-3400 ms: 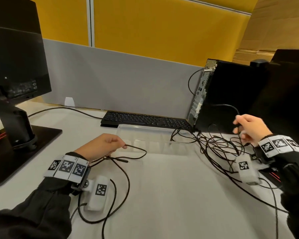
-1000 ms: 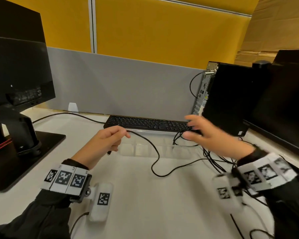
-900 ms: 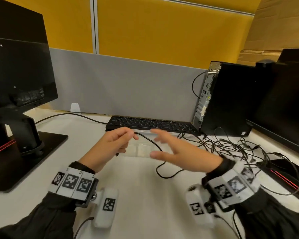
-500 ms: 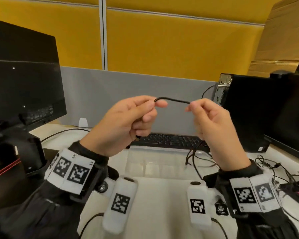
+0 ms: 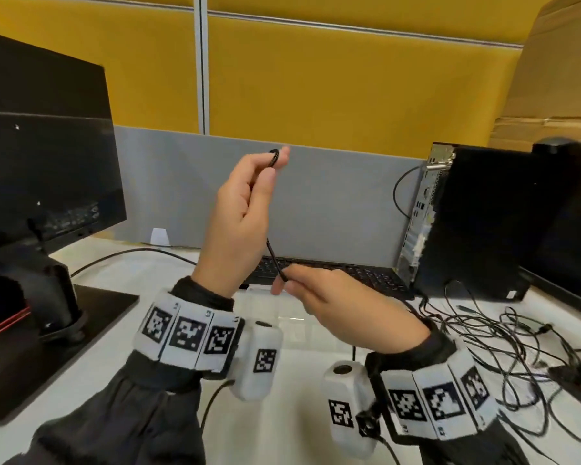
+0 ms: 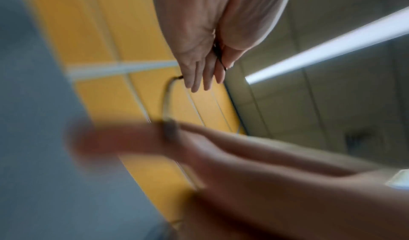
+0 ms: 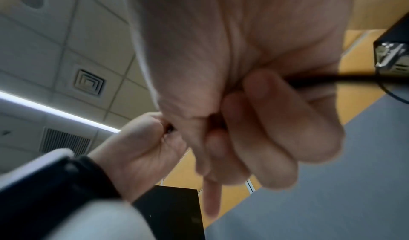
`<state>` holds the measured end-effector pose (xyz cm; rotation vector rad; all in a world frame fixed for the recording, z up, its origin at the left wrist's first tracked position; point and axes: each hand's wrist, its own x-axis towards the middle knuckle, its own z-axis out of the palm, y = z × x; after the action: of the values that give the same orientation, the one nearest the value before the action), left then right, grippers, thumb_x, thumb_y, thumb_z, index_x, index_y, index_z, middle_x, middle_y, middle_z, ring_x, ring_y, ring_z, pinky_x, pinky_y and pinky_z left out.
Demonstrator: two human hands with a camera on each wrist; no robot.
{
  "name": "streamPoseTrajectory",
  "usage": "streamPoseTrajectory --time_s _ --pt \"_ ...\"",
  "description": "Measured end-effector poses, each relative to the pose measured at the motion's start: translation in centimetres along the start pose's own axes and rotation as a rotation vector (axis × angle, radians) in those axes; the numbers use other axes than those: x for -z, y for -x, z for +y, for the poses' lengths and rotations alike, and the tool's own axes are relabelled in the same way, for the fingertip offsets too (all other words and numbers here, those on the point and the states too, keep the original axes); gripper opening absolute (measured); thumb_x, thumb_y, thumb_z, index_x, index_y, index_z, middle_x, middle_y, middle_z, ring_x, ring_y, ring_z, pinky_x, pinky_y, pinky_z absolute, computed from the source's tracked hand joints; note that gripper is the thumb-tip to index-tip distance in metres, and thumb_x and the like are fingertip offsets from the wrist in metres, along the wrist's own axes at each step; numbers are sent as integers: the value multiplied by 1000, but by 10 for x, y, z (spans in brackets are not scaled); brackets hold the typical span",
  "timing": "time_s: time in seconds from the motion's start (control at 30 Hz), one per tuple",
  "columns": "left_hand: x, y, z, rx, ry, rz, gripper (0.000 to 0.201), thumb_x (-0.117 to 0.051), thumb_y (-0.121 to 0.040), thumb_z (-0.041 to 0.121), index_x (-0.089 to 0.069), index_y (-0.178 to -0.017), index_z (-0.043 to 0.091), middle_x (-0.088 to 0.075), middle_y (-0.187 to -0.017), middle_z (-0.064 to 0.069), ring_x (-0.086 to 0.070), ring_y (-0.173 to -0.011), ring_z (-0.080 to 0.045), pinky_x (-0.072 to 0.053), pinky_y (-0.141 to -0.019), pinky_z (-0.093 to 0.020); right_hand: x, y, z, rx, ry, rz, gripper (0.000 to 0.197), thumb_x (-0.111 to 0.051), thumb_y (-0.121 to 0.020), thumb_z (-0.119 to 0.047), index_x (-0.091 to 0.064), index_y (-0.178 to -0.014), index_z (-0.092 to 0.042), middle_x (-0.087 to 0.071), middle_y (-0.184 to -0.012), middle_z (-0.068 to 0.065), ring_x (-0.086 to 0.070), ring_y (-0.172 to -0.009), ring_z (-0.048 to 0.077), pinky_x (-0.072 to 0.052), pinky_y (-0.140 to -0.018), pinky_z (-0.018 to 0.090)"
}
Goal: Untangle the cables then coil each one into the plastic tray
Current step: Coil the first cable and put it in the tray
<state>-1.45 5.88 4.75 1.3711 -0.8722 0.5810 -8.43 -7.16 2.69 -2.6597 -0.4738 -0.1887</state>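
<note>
One black cable (image 5: pixel 275 260) is lifted clear of the desk (image 5: pixel 282 414), stretched between both hands above the clear plastic tray (image 5: pixel 282 317). The left hand (image 5: pixel 239 223), raised high, pinches a small first loop of it at thumb and fingertip; the right hand (image 5: pixel 342 310), lower and nearer, pinches the same cable and feeds it upward. Coiling of this cable has only begun. The tray appears to hold no coil, though the hands hide much of it. The remaining cables (image 5: pixel 503 344) lie tangled at the right, beside the computer tower (image 5: pixel 477 223). Compared with half a second earlier, the cable runs steeply between the hands instead of level, and the left hand stands higher.
</note>
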Motion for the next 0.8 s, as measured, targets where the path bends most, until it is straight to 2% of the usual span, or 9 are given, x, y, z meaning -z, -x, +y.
streamPoseTrajectory --time_s 0.07,0.2,0.27,0.4,0.47,0.57,0.67,0.73,0.8 --pt "9 -2 -11 -18 -387 -63 23 -35 -101 21 -52 -115 14 -65 -107 6 -57 -80 -19 -46 -77 -34 11 6 -1 37 18 64 23 -36 -100 -29 -57 -90 -27 -47 -64 -13 -44 -60 4 -35 -61 21" --pt "10 1 -13 179 -656 -366 23 -34 -101 19 -54 -102 10 -70 -95 -2 -65 -86 -19 -49 -80 -38 43 26 8 100 31 476 29 -41 -97 -35 -54 -76 -22 -42 -52 -8 -38 -48 7 -29 -48 16" --pt "-2 7 -1 226 -511 -532 28 -34 -100 18 -55 -86 7 -71 -79 -3 -68 -74 -17 -52 -72 -34 53 34 11 145 94 711 28 -43 -96 -37 -54 -74 -23 -40 -50 -4 -37 -47 9 -25 -45 18" --pt "-12 14 36 369 241 -712 36 -32 -98 20 -53 -73 6 -65 -65 -5 -60 -48 -14 -43 -53 -18 57 33 21 157 2 1034 21 -53 -93 -31 -61 -76 -21 -55 -60 -11 -42 -50 4 -29 -47 13" --pt "-10 13 47 306 495 -600 32 -33 -94 19 -55 -74 7 -66 -65 -4 -59 -49 -11 -44 -55 -17 51 25 29 76 -40 925 22 -49 -95 -31 -60 -77 -24 -48 -55 -4 -40 -49 5 -28 -47 15" --pt "-11 8 44 166 640 -267 22 -35 -95 10 -55 -88 3 -72 -79 -3 -69 -73 -13 -51 -71 -18 30 14 21 -44 -44 374 24 -41 -99 -29 -63 -91 -28 -55 -67 -10 -47 -60 1 -37 -60 19" --pt "-7 2 23 30 292 -6 16 -37 -98 8 -53 -97 5 -69 -96 -4 -69 -93 -11 -50 -84 -22 10 10 -6 41 -26 -10 24 -38 -100 -31 -62 -97 -29 -51 -61 -21 -45 -58 -1 -37 -61 19" --pt "0 2 9 -31 -212 -38 16 -38 -100 12 -53 -97 6 -69 -96 -1 -64 -88 6 -46 -82 -13 9 14 -16 101 12 28 24 -39 -99 -36 -59 -87 -30 -51 -56 -15 -44 -54 3 -41 -62 24" --pt "4 3 2 28 -528 -181 23 -40 -100 19 -56 -88 8 -71 -79 3 -59 -71 9 -44 -72 -14 21 20 -12 91 117 256 22 -41 -96 -42 -56 -83 -32 -50 -58 -10 -43 -55 6 -45 -62 36"
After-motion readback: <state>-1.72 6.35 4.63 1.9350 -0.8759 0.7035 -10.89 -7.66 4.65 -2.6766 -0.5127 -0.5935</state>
